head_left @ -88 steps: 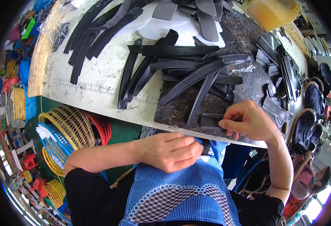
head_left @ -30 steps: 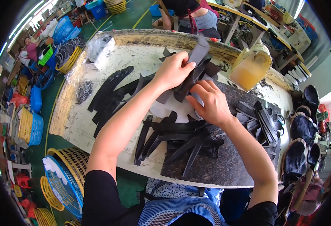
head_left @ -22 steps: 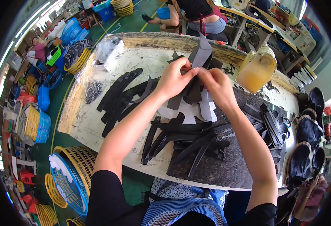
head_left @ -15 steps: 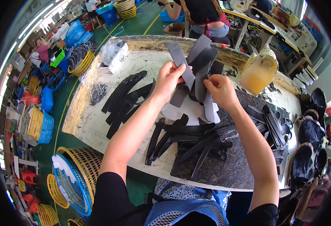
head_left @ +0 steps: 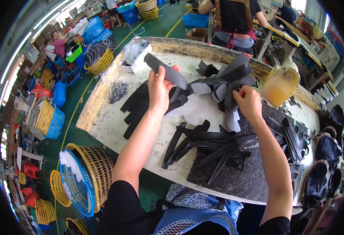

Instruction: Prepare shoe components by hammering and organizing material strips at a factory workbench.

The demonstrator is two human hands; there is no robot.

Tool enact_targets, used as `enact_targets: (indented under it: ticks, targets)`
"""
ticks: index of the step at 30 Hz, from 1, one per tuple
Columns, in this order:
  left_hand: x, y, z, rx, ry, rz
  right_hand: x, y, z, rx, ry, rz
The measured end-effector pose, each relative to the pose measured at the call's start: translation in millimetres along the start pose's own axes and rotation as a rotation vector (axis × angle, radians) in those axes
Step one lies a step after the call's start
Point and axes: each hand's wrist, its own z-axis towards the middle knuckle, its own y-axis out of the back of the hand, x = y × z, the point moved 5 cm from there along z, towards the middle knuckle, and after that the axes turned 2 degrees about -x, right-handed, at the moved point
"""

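Note:
My left hand point(head_left: 159, 91) is closed on one dark grey strip point(head_left: 166, 71), thumb on its face, raised above the left part of the worktable. My right hand point(head_left: 249, 102) pinches a grey strip point(head_left: 231, 98) at the edge of a loose pile of wide grey strips point(head_left: 234, 74). Under that pile lies a white rounded sheet point(head_left: 203, 113). Nearer to me, narrow black strips point(head_left: 195, 139) lie criss-cross, partly on a dark stone slab point(head_left: 234, 172). More black strips point(head_left: 134, 115) lie side by side beneath my left forearm, which hides some of them.
A yellowish container of amber paste point(head_left: 278, 89) stands at the table's back right. A clear plastic bag point(head_left: 132, 53) sits at the back left. Yellow and blue baskets point(head_left: 89, 172) stand on the floor at left. Black shoe-shaped pieces point(head_left: 318, 172) line the right. A person point(head_left: 234, 23) works beyond the table.
My left hand has drawn a grey strip away from the bunch, to the left. The bunch has dropped lower and spread, with my right hand still at its right side. The view has shifted.

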Motion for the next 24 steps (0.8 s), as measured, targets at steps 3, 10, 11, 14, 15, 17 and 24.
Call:
enact_targets:
  ticks: [3, 10, 11, 14, 15, 17, 24]
  targets:
    - [-27.7, -28.7, -33.5, 0.223, -0.091, 0.304, 8.8, 30.1, -2.9, -0.209, 0.027, 0.212]
    - [-39.6, -78.0, -114.8, 0.622, 0.025, 0.552, 128.5, 64.3, -49.1, 0.193, 0.181, 1.060]
    - [-41.8, -86.4, -125.2, 0.678, 0.079, 0.582, 133.1, 66.0, -54.4, 0.215, 0.187, 1.141]
    - [-44.6, -105.1, -142.6, 0.635, 0.067, 0.337, 130.2, 79.4, -73.0, 0.339, 0.107, 1.127]
    - [-49.7, -109.0, -144.1, 0.626, 0.093, 0.330, 126.8, 80.3, -79.0, 0.360, 0.104, 1.158]
    - [-53.6, -119.2, -147.5, 0.604, 0.141, 0.321, 119.8, 89.8, -89.7, 0.358, 0.098, 1.189]
    - [-56.5, -140.5, -183.3, 0.783, -0.105, 0.633, 84.7, 122.9, -128.2, 0.119, 0.306, 0.990]
